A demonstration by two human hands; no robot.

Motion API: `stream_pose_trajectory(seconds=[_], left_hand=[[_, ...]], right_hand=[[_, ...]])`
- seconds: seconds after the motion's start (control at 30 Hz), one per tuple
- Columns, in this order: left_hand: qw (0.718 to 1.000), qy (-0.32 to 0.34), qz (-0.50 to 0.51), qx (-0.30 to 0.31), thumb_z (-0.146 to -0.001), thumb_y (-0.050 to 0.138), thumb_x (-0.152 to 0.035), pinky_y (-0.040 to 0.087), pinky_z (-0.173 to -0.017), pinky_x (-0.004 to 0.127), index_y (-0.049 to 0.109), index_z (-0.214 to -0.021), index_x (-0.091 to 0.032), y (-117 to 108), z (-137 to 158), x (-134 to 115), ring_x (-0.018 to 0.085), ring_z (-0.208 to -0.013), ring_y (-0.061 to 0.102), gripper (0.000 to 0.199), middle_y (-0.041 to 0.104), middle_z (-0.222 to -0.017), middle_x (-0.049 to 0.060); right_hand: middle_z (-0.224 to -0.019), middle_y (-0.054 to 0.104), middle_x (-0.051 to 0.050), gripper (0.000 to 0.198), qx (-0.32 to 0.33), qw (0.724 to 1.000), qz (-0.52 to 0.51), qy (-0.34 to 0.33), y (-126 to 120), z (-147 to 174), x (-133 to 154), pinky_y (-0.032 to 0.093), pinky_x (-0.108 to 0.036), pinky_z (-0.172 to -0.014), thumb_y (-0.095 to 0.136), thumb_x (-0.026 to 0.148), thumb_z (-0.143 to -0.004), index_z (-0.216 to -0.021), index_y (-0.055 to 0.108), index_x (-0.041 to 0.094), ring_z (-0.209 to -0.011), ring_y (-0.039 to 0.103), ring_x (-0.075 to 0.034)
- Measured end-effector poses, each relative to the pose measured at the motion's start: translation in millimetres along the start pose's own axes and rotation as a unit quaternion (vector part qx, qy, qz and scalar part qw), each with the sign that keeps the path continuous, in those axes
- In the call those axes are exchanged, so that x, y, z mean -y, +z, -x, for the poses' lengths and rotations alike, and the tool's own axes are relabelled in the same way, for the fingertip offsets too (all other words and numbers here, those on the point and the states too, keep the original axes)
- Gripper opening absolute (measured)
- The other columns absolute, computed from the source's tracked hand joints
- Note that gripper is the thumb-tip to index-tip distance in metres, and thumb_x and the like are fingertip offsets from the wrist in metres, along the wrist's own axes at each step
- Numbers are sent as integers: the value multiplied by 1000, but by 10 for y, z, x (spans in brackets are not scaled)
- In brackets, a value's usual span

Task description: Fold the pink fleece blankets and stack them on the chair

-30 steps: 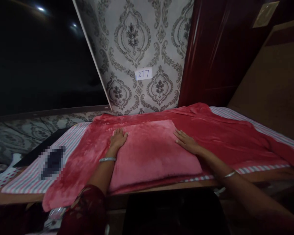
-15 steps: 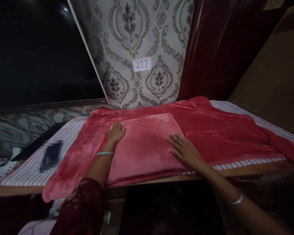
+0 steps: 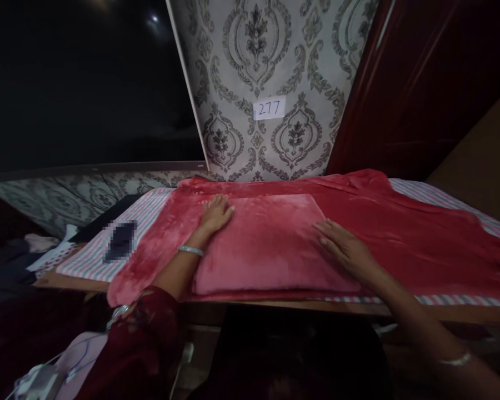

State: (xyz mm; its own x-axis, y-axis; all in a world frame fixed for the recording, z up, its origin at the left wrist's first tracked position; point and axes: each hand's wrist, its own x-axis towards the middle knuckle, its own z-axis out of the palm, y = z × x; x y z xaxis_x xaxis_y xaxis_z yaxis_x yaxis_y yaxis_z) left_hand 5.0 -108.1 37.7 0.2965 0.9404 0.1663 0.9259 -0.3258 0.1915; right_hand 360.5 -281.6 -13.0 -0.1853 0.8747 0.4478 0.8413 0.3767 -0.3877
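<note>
Head view: red plush cloth (image 3: 400,239) lying over striped sheet (image 3: 83,261), folded panel (image 3: 262,255) at six o'clock. Left hand (image 3: 216,215) staying flat at panel's ten o'clock; right hand (image 3: 350,248) shifting outward toward three-o'clock edge — fingers extended, neither gripping. Fold seemingly being smoothed.

That plush red cloth (image 3: 300,239) lies spread along the bench (image 3: 475,315), a pinker folded part (image 3: 262,255) flat on its middle.
</note>
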Motion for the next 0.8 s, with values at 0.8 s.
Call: stream_pose_trajectory(seconds=[0.8], left_hand=[[954, 299, 17, 22, -98, 52, -28, 20, -126, 56, 24, -160, -28, 270, 2136, -154, 24, -155, 20, 68, 30, -166, 6]], right_hand=[[-166, 22, -4, 61, 172, 979, 107, 37, 587, -724, 233, 18, -61, -122, 27, 57, -104, -160, 31, 33, -154, 14, -31]])
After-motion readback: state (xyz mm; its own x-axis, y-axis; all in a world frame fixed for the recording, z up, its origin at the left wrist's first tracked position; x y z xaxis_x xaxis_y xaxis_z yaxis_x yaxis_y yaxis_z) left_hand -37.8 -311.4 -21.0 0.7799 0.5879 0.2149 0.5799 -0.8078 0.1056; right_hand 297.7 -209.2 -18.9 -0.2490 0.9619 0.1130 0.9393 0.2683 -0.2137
